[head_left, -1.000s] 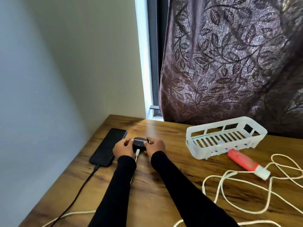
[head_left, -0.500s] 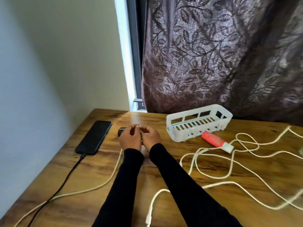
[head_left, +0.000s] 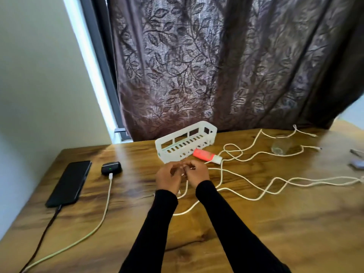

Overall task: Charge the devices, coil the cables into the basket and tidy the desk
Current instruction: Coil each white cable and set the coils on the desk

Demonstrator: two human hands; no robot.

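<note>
Charging looked done: the phone (head_left: pixel 69 183) and the earbud case (head_left: pixel 110 168) were both plugged in on the desk (head_left: pixel 256 223). Both hands, left hand (head_left: pixel 169 177) and right hand (head_left: pixel 197 173), pinched a white cable (head_left: pixel 246 196) near the empty basket (head_left: pixel 185 143). Coiling was left.

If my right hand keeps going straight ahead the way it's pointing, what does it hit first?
Probably the white basket. The right hand points away from you toward the basket's near wall, with bare desk between. The red tube lies just right of that line, though depth is hard to judge.

Head-worn view down onto desk (head_left: pixel 256 223)
</note>
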